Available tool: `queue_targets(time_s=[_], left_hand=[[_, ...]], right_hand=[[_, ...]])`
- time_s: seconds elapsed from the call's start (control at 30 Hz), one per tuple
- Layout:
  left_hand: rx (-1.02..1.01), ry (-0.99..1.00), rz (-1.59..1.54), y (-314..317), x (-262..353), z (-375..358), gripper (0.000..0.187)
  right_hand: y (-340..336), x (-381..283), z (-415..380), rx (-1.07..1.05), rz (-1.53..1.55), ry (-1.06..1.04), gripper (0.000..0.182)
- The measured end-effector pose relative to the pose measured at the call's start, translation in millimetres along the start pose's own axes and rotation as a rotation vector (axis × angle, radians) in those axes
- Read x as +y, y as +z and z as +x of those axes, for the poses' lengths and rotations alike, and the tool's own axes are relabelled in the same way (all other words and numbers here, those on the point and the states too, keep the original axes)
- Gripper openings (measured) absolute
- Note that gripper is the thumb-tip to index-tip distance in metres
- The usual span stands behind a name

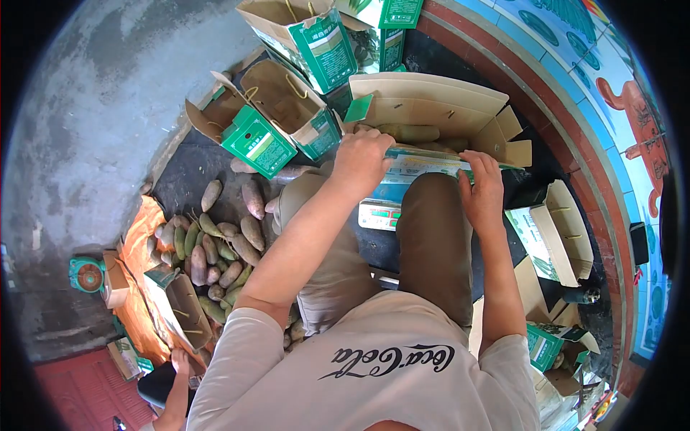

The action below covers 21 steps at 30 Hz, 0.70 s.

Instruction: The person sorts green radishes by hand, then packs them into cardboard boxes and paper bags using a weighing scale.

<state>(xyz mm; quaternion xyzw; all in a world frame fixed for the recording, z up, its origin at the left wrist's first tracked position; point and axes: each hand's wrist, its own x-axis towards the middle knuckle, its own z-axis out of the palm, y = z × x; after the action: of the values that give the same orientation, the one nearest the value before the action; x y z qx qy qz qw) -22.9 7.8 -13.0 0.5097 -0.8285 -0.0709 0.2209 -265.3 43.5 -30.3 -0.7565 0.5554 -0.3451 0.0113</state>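
Observation:
In front of my knees stands an open cardboard box (431, 93) with its flaps raised. Several long root vegetables (408, 133), greenish and brown, lie inside it. My left hand (361, 159) is closed over the box's near left edge. At the near right edge, my right hand (480, 188) grips the box with fingers over the rim and thumb below. Between my knees shows a white and blue digital scale (379, 215) with lit green displays. The box appears to rest on it, though my knees and the box's near side hide the contact.
Left of my legs lies a heap of root vegetables (215, 251). Open green-and-brown boxes (284, 100) stand at the far left, and another box (557, 233) is on the right. A co-worker's hand (180, 360) is at the lower left, near a box (188, 312). A tiled wall (604, 129) curves along the right.

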Motion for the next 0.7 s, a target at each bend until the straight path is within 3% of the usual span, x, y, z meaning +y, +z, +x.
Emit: queue_targets(time_s=[0.37, 0.7], left_hand=[[0.106, -0.042, -0.127, -1, -14, -1, 0.023], [0.036, -0.118, -0.087, 1, -11, 2, 0.023]], right_hand=[[2, 9, 3, -0.024, -0.022, -0.051, 0.037], [11, 17, 3, 0.032, -0.041, -0.115, 0.038]])
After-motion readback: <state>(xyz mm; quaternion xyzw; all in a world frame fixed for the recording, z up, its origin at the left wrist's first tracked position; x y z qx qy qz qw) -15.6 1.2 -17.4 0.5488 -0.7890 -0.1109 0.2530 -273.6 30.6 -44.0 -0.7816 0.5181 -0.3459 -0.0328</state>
